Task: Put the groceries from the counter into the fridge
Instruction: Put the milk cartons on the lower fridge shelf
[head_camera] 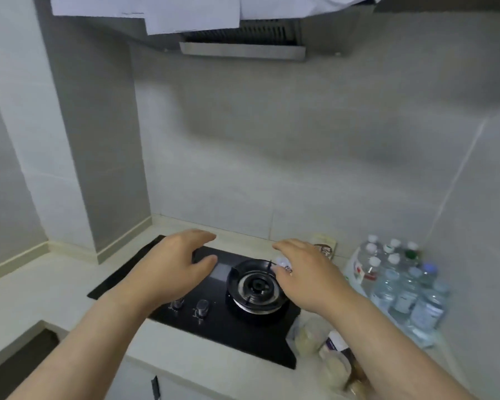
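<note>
Both my hands hover over a black gas stove (220,327) set in a pale counter (41,284). My left hand (176,264) is over the stove's left half, fingers loosely spread, holding nothing. My right hand (306,272) is above the burner's right side, fingers relaxed and empty. Groceries lie on the counter to the right: a shrink-wrapped pack of water bottles (401,287), a tan packet (326,246) against the back wall, and clear bags of pale food (309,336) at the stove's front right corner. A small crumpled white item (283,264) lies by the burner. No fridge is in view.
A range hood (243,41) hangs above, with white sheets (191,13) draped over it. Grey tiled walls close the corner at the back and right. Two knobs (188,306) sit at the stove's front. A dark recess (18,362) opens at the lower left.
</note>
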Demonstrator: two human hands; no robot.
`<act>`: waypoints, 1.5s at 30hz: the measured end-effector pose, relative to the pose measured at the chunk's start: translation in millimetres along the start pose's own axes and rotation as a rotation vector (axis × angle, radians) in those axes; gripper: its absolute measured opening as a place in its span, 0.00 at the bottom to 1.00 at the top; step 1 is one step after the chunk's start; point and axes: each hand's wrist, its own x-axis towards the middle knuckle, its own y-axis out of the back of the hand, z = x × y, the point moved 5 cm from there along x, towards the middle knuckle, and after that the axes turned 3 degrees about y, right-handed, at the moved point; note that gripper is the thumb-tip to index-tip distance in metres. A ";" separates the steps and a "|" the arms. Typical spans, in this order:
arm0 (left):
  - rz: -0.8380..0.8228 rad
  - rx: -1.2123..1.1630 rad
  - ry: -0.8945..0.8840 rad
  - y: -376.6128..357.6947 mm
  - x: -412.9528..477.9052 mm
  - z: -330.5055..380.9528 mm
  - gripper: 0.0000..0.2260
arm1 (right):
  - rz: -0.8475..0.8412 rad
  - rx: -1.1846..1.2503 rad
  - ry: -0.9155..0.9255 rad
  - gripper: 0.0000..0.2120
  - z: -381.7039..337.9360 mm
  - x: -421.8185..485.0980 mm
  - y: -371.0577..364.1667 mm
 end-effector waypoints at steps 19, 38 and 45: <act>-0.192 -0.206 -0.192 -162.9 73.1 131.1 0.16 | 0.034 0.034 -0.386 0.22 212.3 -109.9 36.8; -0.574 -0.242 -0.295 -319.5 120.6 134.5 0.19 | -0.161 0.062 -0.587 0.23 297.6 -107.3 -49.8; -0.720 -0.267 -0.294 -386.2 137.9 132.8 0.20 | -0.246 0.058 -0.654 0.24 323.4 -111.7 -83.8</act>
